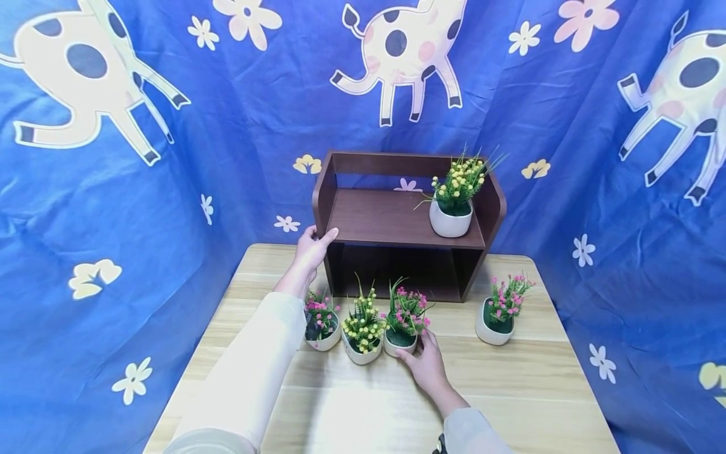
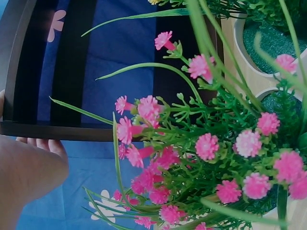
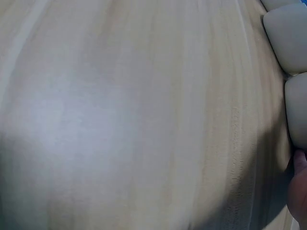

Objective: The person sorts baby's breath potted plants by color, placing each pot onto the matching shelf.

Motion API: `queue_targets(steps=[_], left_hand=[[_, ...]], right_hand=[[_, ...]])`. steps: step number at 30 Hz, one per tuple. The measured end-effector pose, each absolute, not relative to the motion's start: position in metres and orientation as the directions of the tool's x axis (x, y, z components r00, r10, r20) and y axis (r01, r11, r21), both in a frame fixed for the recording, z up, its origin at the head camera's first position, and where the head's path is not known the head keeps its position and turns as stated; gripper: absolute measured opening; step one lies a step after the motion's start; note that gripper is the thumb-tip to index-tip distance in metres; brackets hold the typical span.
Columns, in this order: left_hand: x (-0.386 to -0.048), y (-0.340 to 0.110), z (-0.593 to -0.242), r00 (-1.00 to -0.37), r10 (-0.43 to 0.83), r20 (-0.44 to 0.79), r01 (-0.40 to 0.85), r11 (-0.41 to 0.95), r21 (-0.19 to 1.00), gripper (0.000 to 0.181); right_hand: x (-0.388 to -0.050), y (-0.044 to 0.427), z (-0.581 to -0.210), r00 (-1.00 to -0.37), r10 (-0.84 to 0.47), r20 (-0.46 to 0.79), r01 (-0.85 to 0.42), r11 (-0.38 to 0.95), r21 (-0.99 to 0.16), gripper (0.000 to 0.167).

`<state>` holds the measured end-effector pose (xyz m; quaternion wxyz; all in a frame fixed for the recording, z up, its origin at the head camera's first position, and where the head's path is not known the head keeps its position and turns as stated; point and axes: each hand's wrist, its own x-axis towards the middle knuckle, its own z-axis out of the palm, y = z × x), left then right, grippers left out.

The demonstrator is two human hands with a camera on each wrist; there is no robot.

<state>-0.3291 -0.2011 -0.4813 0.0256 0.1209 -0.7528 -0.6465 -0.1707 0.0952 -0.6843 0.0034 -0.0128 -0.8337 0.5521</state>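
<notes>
At the lower middle of the frame, the right hand point(image 1: 429, 367) curls thumb and fingers low round the white pot of a pink-flowered plant point(image 1: 405, 323), probably to steady its base without crushing the blooms. That plant stands upright on the worktop point(image 1: 539, 391), its long axis running up from the pot, its spray tipping towards the upper right. Close on its left is a yellow-flowered plant point(image 1: 363, 331), then another pink one point(image 1: 322, 325), lined up as if to make a neat row. A lone pink plant point(image 1: 499, 312) sits right of centre, leaning upper right.

Farther off, the left hand point(image 1: 309, 255) grips the left side of the brown shelf point(image 1: 380, 211), seemingly to brace it. The shelf runs lengthwise across the frame, open side facing us, with a yellow plant point(image 1: 454, 211) on its right end.
</notes>
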Motion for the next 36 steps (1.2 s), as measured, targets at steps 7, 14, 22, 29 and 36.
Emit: queue_targets(steps=[7, 14, 22, 29, 36], left_hand=[[-0.328, -0.202, -0.481, -0.966, -0.217, -0.137, -0.168, 0.131, 0.977, 0.073], [-0.331, -0.198, -0.481, -0.969, -0.212, -0.125, -0.153, 0.121, 0.981, 0.071], [-0.329, -0.2, -0.482, -0.967, -0.22, -0.124, -0.151, 0.11, 0.982, 0.07], [-0.327, -0.201, -0.482, -0.965, -0.228, -0.131, -0.158, 0.107, 0.982, 0.069], [-0.327, -0.2, -0.482, -0.966, -0.223, -0.129, -0.153, 0.093, 0.984, 0.067]], right_hand=[[-0.182, 0.099, -0.683, -1.0, 0.019, 0.011, -0.003, 0.405, -0.914, 0.091], [-0.195, 0.104, -0.681, -0.999, 0.034, 0.016, -0.002, 0.384, -0.923, 0.088], [-0.208, 0.105, -0.678, -0.999, 0.031, 0.033, -0.018, 0.387, -0.922, 0.086], [-0.228, 0.108, -0.67, -0.999, 0.02, 0.045, -0.033, 0.416, -0.909, 0.089], [-0.25, 0.111, -0.663, -0.999, 0.018, 0.036, -0.024, 0.44, -0.898, 0.095]])
